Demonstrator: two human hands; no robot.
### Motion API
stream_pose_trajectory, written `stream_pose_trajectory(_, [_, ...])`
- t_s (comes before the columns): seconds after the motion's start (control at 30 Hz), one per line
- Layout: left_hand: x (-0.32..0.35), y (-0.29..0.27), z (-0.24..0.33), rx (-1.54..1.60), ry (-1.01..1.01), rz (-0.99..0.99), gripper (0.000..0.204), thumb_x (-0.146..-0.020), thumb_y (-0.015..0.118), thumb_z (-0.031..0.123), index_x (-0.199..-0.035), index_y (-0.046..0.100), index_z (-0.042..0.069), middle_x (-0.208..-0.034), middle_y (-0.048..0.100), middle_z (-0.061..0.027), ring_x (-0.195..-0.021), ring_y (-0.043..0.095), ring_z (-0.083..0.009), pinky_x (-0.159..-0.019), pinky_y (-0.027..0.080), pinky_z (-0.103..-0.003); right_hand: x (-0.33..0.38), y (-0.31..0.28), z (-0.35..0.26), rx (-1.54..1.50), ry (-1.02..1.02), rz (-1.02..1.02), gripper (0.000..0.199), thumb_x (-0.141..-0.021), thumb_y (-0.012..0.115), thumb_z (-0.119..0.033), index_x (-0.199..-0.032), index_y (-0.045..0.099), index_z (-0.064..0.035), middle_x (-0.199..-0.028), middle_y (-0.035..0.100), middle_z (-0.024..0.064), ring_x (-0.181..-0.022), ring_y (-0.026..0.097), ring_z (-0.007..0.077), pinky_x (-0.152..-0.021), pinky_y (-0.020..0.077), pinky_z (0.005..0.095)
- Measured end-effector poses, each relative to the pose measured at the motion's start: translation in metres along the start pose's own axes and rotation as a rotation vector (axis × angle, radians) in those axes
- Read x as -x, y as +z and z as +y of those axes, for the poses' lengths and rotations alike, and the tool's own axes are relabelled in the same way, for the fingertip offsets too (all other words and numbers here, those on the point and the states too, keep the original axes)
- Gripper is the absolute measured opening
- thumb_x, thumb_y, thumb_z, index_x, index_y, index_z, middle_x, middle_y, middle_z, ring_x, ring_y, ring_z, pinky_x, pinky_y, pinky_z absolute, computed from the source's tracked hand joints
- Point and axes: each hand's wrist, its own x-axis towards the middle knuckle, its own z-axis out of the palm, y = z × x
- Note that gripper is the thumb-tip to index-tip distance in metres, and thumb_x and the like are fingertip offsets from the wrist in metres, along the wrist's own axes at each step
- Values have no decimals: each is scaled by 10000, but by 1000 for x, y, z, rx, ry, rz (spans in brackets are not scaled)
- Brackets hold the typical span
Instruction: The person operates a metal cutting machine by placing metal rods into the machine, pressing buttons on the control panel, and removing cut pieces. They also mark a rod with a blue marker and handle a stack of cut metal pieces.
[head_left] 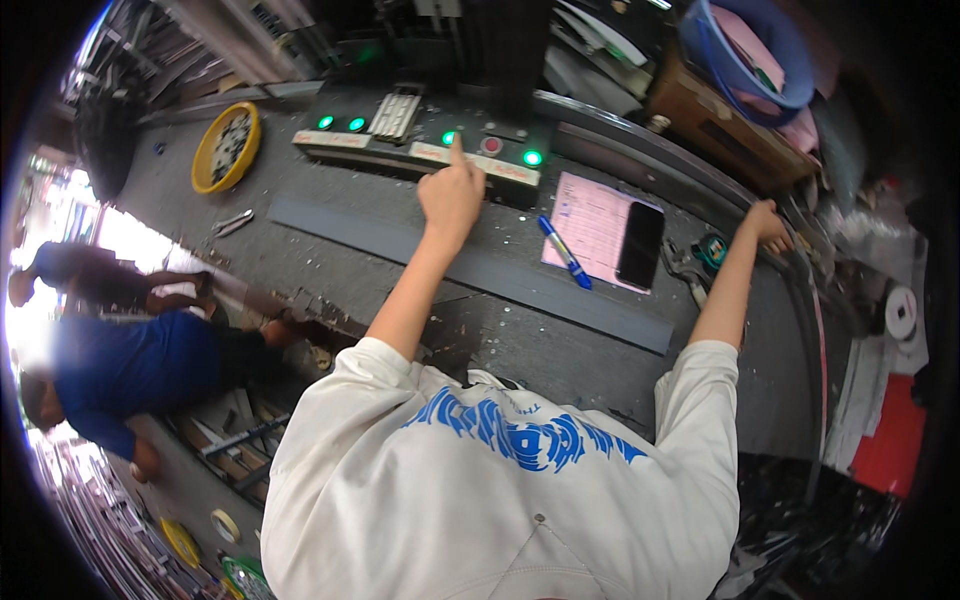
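Note:
My left hand (452, 198) reaches to a black control box (375, 158); its index finger is stretched onto a lit green button (450, 138), and the other fingers are curled with no object visible in them. To the right of that finger are a red button (491, 146) and another green one (533, 158). My right hand (768, 228) rests at the dark curved rail on the right, its fingers somewhat apart, with nothing seen in it. A long flat grey strip (470, 270) lies across the bench before me.
Between my arms are a pink form sheet (585, 220), a blue marker (565, 252), a black phone (640, 245), and a teal tape measure (712, 250). A yellow basin (226, 147) holds small parts. At left, a person in blue (150, 365) bends over. A blue bucket (745, 60) stands upper right.

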Motion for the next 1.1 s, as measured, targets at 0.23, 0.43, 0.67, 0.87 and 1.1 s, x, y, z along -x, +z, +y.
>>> stream_pose_trajectory(0.23, [80,-27,100,686,466,-229,533,-836,655,195,-1341,526,82,-1026,578,-168,-898,563,-325,-801,422,-431,9,-9,-9,73,1,34,1129,-682,687,-302,-1420,52,272,-1423,263,420,-1291,341,478,-1142,236,499])
stream_pose_trajectory(0.43, [109,-8,171,540,574,-440,513,-880,659,302,-1351,572,119,-1033,519,-157,-950,512,-315,-848,398,-418,14,-23,-15,17,20,-60,1126,-716,701,-267,-1437,10,253,-1439,220,432,-1342,277,494,-1169,181,507])
stream_pose_trajectory(0.67, [63,-20,111,640,467,-227,454,-889,640,279,-1311,603,117,-1155,559,-148,-1103,499,-313,-969,331,-448,12,-18,-11,-22,20,-83,1110,-717,674,-258,-1434,0,256,-1432,219,436,-1380,215,531,-1182,145,540])
stream_pose_trajectory(0.87, [-19,-17,-30,218,110,150,407,-961,585,260,-1344,560,124,-1207,547,-131,-1179,469,-310,-1036,280,-483,15,-17,-10,20,-11,-36,1116,-709,659,-285,-1427,7,266,-1435,223,423,-1333,274,508,-1160,178,525])
stream_pose_trajectory(1.1, [-12,-6,-78,69,130,97,372,-966,597,285,-1327,617,197,-1363,504,-130,-1312,416,-282,-1051,258,-507,19,-31,-17,-19,-16,-105,1097,-704,644,-263,-1412,11,286,-1437,197,458,-1344,267,512,-1164,185,526])
